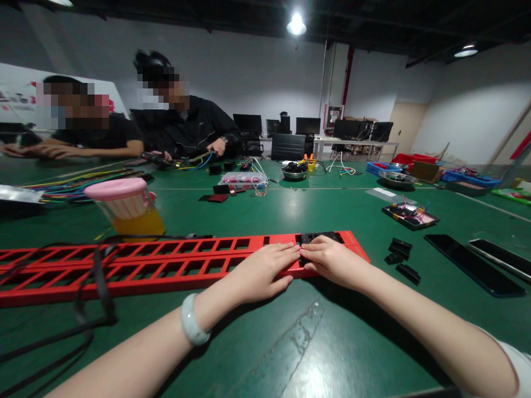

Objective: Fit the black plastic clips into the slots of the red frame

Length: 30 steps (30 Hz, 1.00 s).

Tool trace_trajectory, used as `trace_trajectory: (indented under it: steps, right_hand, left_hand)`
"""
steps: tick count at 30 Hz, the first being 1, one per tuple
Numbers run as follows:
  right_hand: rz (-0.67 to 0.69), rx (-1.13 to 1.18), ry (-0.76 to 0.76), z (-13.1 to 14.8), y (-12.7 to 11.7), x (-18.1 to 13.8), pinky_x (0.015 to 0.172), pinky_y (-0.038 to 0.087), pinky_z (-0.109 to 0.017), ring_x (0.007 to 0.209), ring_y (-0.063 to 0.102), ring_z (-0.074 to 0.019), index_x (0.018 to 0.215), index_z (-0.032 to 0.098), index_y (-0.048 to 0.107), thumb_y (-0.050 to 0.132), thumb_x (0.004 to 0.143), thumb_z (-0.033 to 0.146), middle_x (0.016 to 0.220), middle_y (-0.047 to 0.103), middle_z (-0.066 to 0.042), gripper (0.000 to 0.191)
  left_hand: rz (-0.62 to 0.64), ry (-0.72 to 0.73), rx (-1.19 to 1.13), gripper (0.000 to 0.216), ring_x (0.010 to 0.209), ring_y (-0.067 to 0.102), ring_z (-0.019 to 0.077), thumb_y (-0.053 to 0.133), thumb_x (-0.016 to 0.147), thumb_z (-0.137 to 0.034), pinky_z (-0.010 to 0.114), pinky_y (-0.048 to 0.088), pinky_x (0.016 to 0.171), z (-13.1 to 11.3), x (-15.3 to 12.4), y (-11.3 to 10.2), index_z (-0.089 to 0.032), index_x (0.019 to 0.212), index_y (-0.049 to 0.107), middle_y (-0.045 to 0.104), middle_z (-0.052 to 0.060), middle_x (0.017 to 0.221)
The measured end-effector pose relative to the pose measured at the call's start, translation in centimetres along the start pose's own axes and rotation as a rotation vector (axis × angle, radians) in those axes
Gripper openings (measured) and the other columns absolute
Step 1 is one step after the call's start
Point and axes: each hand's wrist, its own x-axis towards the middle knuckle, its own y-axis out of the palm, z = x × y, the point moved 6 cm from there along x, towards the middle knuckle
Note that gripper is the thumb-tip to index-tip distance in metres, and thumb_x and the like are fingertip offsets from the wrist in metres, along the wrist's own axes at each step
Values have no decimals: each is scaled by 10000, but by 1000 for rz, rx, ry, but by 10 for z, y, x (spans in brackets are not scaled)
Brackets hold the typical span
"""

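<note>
A long red rack with two rows of rectangular openings lies across the green table. My left hand rests on it with outstretched fingers, the tips reaching a slot near the right end. My right hand meets those fingertips from the other side, its fingers drawn together at the slot. Whatever is between the right fingers is hidden. Just behind that hand, a black part is seated in the rack. To the right lie several small black plastic pieces.
A pink-lidded cup of orange liquid stands behind the rack, and black straps drape over its left part. Two phones lie at right. Farther off are a shallow black tray, metal bowls and wires. Two people work across the table.
</note>
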Motion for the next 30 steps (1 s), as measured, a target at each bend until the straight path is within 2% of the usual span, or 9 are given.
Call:
trace_trajectory:
  steps: [2,5,8,11,18,30]
  right_hand:
    - [33,-91,78,8,2,-3,908,393,-368,1047,503,-250,1158,74,522,472,830,311,1143,568,-166,407]
    - [82,-149,191,17,6,-11,997,289,-440,1220,318,-326,1281,1,365,456,807,436,1299,405,-217,650]
    - [138,-113,256,22,12,-19,1017,230,-487,1283,178,-346,1341,3,236,465,752,547,1374,276,-216,834]
    - [181,-55,285,22,14,-23,1011,219,-510,1292,141,-349,1363,26,167,481,703,606,1395,234,-205,933]
    - [206,-4,270,16,11,-21,1017,208,-501,1288,154,-345,1359,44,206,383,734,650,1387,268,-186,889]
    - [125,-114,206,9,8,-13,969,299,-485,1219,325,-313,1307,85,349,351,843,481,1296,430,-170,610]
  left_hand:
    - [-6,4,-4,554,1221,357,217,494,765,-226,380,290,1016,-1,0,0,-218,1300,346,407,66,1325]
    - [-20,2,-16,552,1213,367,224,499,766,-233,393,295,1010,0,-1,0,-219,1298,350,418,68,1316]
    - [-20,-3,-19,567,1216,362,224,503,761,-228,395,291,1012,0,-1,1,-219,1304,339,413,67,1320]
    - [-5,0,-10,573,1224,349,215,493,767,-221,387,283,1017,-1,-1,1,-221,1314,322,397,62,1333]
    - [-2,2,-9,555,1233,337,212,490,783,-235,382,270,1024,-1,0,1,-220,1312,324,394,61,1335]
    - [-13,10,-7,551,1224,351,223,485,791,-248,392,282,1018,1,-1,2,-226,1316,319,385,63,1341]
